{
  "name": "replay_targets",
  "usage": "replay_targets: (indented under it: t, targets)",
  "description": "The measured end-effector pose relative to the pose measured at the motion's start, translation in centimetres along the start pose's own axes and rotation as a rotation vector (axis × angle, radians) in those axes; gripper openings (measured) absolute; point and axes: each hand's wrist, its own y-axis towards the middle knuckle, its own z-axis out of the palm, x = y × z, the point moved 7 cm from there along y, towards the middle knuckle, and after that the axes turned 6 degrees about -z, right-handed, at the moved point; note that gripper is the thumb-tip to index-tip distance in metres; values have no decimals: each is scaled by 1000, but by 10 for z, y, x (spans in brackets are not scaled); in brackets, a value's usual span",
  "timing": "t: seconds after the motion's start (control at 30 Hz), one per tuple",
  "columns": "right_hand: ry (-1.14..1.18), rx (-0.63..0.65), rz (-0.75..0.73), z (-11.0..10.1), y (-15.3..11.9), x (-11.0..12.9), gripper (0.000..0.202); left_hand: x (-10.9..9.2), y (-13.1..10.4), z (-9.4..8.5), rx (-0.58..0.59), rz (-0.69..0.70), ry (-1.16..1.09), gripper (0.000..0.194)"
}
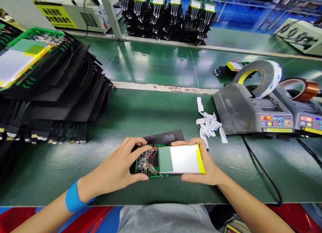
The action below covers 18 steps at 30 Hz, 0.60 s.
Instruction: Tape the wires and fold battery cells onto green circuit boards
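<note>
Just above the near part of the green bench, my left hand (125,166) grips the left end of a circuit board (144,164) in its casing, thumb below and fingers above. My right hand (205,162) is closed round the right end of a flat white battery pack (186,159) with a green band and a yellow edge. Red, white and dark wires run between the board and the pack. Behind them a black panel (164,138) shows in part. Where the pack meets the casing underneath is hidden.
Stacked black units (57,82) rise on the left. White paper strips (208,122) lie right of centre, beside a tape dispenser (251,109) carrying a tape roll (261,77). A second dispenser (304,112) stands beyond it. More units (173,18) fill the back shelf.
</note>
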Motion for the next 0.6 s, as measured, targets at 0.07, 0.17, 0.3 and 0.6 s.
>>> replay_targets:
  t: [0.07, 0.17, 0.3, 0.6]
  targets:
    - [-4, -1, -2, 1, 1, 0, 69, 1, 0, 0, -25, 19, 6, 58]
    - [-5, 8, -3, 3, 1, 1, 68, -2, 4, 1, -41, 42, -27, 50]
    - [-68, 22, 27, 5, 3, -1, 66, -5, 11, 2, -38, 1, -75, 46]
    - [-756, 207, 105, 7, 4, 28, 78, -4, 16, 13, 6, -108, -60, 36]
